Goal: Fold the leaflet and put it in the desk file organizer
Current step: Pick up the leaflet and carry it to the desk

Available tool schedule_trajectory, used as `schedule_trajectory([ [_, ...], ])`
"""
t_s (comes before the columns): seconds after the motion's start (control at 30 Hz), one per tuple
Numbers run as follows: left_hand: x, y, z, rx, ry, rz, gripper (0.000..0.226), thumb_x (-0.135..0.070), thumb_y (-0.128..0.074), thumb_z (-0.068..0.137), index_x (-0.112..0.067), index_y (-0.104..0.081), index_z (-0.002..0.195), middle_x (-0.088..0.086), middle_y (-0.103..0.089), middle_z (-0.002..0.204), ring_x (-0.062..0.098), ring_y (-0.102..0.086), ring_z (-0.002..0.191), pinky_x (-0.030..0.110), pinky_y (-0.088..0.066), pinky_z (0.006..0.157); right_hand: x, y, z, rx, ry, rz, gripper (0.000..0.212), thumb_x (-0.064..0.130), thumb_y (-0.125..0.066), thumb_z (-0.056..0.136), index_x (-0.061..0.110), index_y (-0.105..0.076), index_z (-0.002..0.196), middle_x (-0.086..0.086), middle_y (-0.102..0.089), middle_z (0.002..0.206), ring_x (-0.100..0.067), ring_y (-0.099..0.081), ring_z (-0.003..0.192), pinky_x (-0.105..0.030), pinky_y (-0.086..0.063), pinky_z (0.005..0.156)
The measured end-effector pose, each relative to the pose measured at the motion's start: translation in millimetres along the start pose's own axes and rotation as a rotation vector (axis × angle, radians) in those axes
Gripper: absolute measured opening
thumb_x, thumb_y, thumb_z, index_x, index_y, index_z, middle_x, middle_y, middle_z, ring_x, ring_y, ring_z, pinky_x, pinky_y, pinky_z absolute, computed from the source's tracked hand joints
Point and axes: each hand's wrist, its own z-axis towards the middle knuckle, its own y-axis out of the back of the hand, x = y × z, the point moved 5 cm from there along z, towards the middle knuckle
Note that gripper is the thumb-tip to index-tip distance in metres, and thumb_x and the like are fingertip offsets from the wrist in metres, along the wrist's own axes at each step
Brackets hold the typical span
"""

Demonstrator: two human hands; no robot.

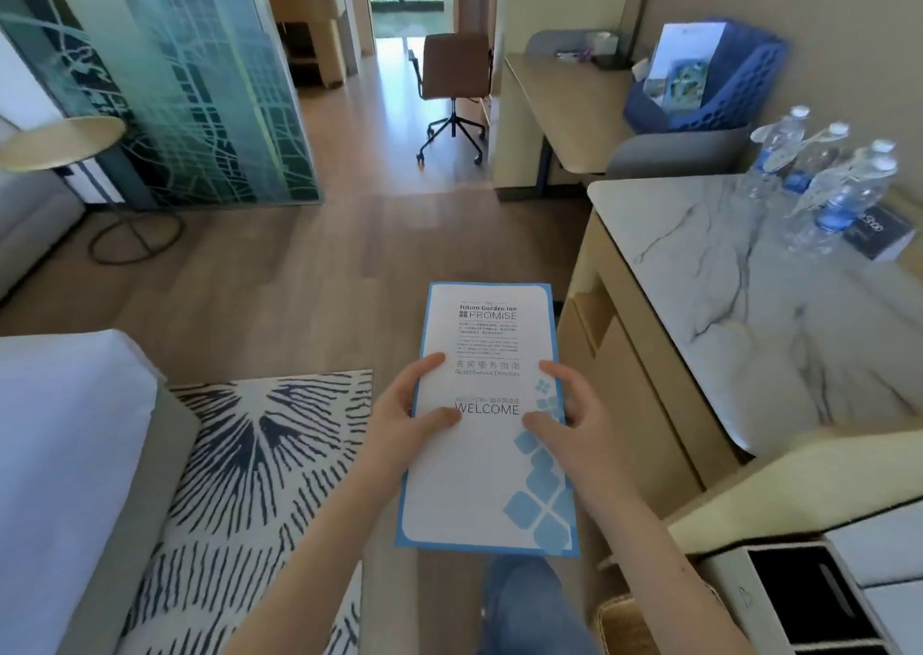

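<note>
A tall white leaflet (pixel 487 454) with a blue border and blue petal shapes is held flat in front of me over the floor. My left hand (pixel 404 414) grips its left edge, thumb on top near the word WELCOME. My right hand (pixel 569 417) grips the right edge, thumb also on the printed face. The blue perforated desk file organizer (pixel 739 84) stands far off at the upper right on a desk, with another leaflet (pixel 682 62) leaning inside it.
A marble-topped cabinet (pixel 724 314) stands on my right with several water bottles (pixel 824 184) and a dark box (pixel 881 234). A bed (pixel 65 454) and a patterned rug (pixel 259 454) lie to my left. A brown office chair (pixel 454 84) sits beyond the wooden desk (pixel 554 104).
</note>
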Motion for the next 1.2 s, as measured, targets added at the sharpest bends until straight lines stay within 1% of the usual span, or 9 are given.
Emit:
schedule_trajectory([
  [0.2, -15, -7, 181, 0.001, -0.003, 0.005, 0.06, -0.003, -0.074, 0.068, -0.043, -0.067, 0.113, -0.01, -0.075, 0.104, 0.015, -0.073, 0.089, 0.029, -0.058, 0.067, 16, -5, 182, -0.044, 0.013, -0.034, 0.053, -0.005, -0.067, 0.082, 0.032, -0.059, 0.12, 0.01, -0.077, 0.095, -0.02, -0.074, 0.085, -0.041, -0.063, 0.073],
  [0.3, -38, -12, 270, -0.023, -0.013, 0.025, 0.06, -0.006, -0.074, 0.066, -0.045, -0.067, 0.111, -0.012, -0.075, 0.102, 0.013, -0.073, 0.086, 0.028, -0.058, 0.066, 35, -9, 275, -0.02, 0.008, -0.052, 0.052, 0.001, -0.069, 0.083, 0.035, -0.057, 0.121, 0.006, -0.076, 0.098, -0.02, -0.074, 0.086, -0.045, -0.062, 0.076],
  [0.37, -56, -14, 325, -0.024, -0.022, 0.036, 0.061, -0.008, -0.074, 0.066, -0.046, -0.066, 0.112, -0.01, -0.075, 0.105, 0.015, -0.073, 0.089, 0.029, -0.058, 0.068, 51, -11, 331, 0.001, 0.001, -0.061, 0.051, 0.004, -0.069, 0.084, 0.038, -0.055, 0.12, 0.007, -0.076, 0.099, -0.019, -0.074, 0.087, -0.044, -0.062, 0.076],
  [0.5, -83, -11, 422, -0.034, -0.023, 0.03, 0.062, -0.013, -0.077, 0.065, -0.046, -0.064, 0.116, -0.007, -0.074, 0.11, 0.018, -0.072, 0.094, 0.031, -0.058, 0.071, 82, -21, 433, 0.052, -0.021, -0.048, 0.05, 0.005, -0.07, 0.085, 0.04, -0.053, 0.118, 0.014, -0.075, 0.094, -0.016, -0.075, 0.087, -0.03, -0.062, 0.068],
  [0.73, -101, 7, 596, -0.024, -0.022, 0.016, 0.06, -0.008, -0.076, 0.066, -0.045, -0.066, 0.112, -0.005, -0.074, 0.109, 0.018, -0.073, 0.09, 0.031, -0.059, 0.068, 95, -55, 603, 0.038, -0.021, -0.053, 0.05, 0.002, -0.069, 0.086, 0.035, -0.053, 0.12, 0.023, -0.073, 0.089, -0.016, -0.073, 0.088, -0.024, -0.06, 0.064],
  [0.87, -122, 18, 712, 0.046, -0.039, 0.032, 0.06, -0.007, -0.075, 0.065, -0.043, -0.067, 0.112, 0.0, -0.073, 0.112, 0.019, -0.072, 0.089, 0.031, -0.059, 0.068, 106, -75, 702, -0.046, 0.005, -0.018, 0.049, 0.0, -0.068, 0.085, 0.032, -0.054, 0.118, 0.009, -0.075, 0.094, -0.02, -0.075, 0.085, -0.025, -0.06, 0.063],
  [1.07, -173, 6, 880, 0.226, -0.012, 0.067, 0.06, -0.007, -0.076, 0.064, -0.043, -0.068, 0.111, 0.008, -0.07, 0.119, 0.029, -0.07, 0.097, 0.047, -0.058, 0.084, 149, -83, 830, -0.256, 0.04, 0.043, 0.053, -0.008, -0.067, 0.082, 0.034, -0.057, 0.113, 0.002, -0.075, 0.099, -0.026, -0.074, 0.088, -0.039, -0.062, 0.072],
  [1.13, -186, -10, 931, 0.306, 0.014, 0.085, 0.061, -0.007, -0.076, 0.063, -0.042, -0.068, 0.112, 0.009, -0.07, 0.119, 0.033, -0.069, 0.101, 0.049, -0.057, 0.086, 161, -76, 863, -0.321, 0.049, 0.053, 0.053, -0.007, -0.068, 0.083, 0.034, -0.056, 0.114, -0.002, -0.074, 0.103, -0.024, -0.074, 0.088, -0.039, -0.063, 0.073],
  [1.2, -193, -32, 974, 0.383, 0.033, 0.103, 0.062, -0.006, -0.076, 0.063, -0.041, -0.067, 0.113, 0.009, -0.071, 0.118, 0.031, -0.07, 0.098, 0.045, -0.058, 0.083, 168, -65, 893, -0.399, 0.04, 0.079, 0.053, -0.007, -0.068, 0.083, 0.032, -0.056, 0.116, -0.005, -0.073, 0.104, -0.02, -0.074, 0.085, -0.032, -0.062, 0.067],
])
